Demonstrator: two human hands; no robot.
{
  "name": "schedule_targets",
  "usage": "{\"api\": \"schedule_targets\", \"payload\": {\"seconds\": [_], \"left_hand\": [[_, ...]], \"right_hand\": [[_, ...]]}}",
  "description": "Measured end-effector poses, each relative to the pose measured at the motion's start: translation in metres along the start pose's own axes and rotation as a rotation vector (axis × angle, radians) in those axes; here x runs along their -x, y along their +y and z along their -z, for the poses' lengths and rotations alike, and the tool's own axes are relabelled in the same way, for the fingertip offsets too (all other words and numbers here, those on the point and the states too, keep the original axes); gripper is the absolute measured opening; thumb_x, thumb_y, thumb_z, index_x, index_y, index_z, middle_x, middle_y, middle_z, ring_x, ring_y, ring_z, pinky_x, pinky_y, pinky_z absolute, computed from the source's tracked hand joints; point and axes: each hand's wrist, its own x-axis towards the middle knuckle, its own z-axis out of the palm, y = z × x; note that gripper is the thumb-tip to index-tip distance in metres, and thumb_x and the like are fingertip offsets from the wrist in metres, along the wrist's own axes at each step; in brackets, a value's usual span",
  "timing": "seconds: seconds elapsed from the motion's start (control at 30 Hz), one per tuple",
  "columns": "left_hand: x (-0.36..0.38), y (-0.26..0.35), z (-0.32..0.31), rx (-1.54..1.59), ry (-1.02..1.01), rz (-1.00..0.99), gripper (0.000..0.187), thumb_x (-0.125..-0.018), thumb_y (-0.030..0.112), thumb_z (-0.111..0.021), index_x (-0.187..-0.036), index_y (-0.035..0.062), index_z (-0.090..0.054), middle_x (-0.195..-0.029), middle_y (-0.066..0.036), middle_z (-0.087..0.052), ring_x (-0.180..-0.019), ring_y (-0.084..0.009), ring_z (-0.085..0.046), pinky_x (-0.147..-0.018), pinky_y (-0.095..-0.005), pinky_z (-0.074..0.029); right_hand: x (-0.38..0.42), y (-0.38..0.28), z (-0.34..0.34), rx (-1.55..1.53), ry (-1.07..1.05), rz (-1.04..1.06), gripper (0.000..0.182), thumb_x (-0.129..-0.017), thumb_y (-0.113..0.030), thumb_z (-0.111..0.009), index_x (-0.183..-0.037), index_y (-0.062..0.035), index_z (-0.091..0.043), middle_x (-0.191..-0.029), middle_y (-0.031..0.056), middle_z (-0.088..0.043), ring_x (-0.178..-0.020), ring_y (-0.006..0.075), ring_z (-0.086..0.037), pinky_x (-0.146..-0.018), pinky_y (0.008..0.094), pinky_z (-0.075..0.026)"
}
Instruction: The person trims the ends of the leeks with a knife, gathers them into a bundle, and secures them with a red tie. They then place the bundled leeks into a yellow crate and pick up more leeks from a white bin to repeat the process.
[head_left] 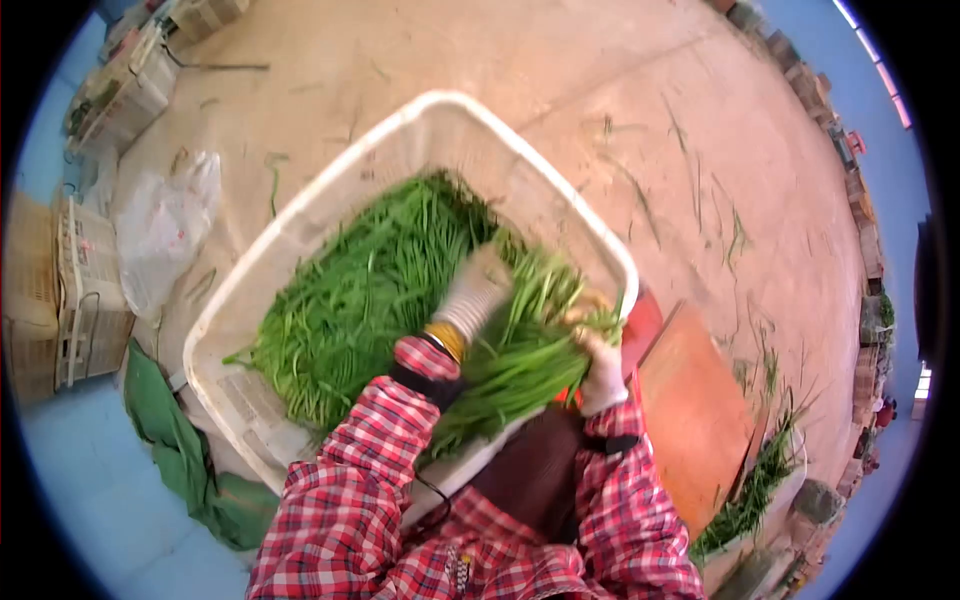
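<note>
A large white plastic basket holds a heap of long green chives, piled mostly to the left and middle. My right hand, in a pale glove, grips a bunch of chives by its pale stem end near the basket's right rim. The bunch's green leaves trail down and left across the near side. My left hand, gloved with a striped cuff, is over the middle of the heap, beside the bunch. Motion blurs it, and its fingers cannot be made out.
A brown board lies right of my right arm, beside a container of more chives. Loose stalks litter the floor. At left are a clear plastic bag, crates and a green cloth.
</note>
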Motion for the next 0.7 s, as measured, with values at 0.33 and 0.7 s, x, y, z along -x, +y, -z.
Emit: {"api": "schedule_targets", "payload": {"seconds": [0.33, 0.7], "left_hand": [[0.017, 0.039, -0.04, -0.807, -0.672, 0.25, 0.1, -0.07, 0.06, -0.063, -0.145, 0.0224, -0.009, -0.149, -0.014, -0.013, -0.136, -0.0348, -0.017, -0.103, -0.06, -0.022], [0.018, 0.001, -0.049, -0.903, -0.522, 0.134, 0.077, -0.078, 0.024, -0.058, -0.143, 0.0183, -0.017, -0.144, -0.014, -0.026, -0.123, -0.033, -0.042, -0.097, -0.0453, -0.038]], "right_hand": [[0.048, -0.019, -0.051, 0.185, -0.147, 0.202, 0.051, -0.072, -0.002, -0.068, -0.118, 0.0, -0.047, -0.089, 0.0073, -0.063, -0.083, 0.0153, -0.06, -0.07, 0.0258, -0.048], [0.244, -0.197, -0.056, -0.209, -0.376, 0.798, 0.074, -0.079, -0.007, -0.054, -0.142, -0.0077, -0.015, -0.088, 0.0091, -0.053, -0.081, 0.0242, -0.053, -0.075, 0.0418, -0.046]]}}
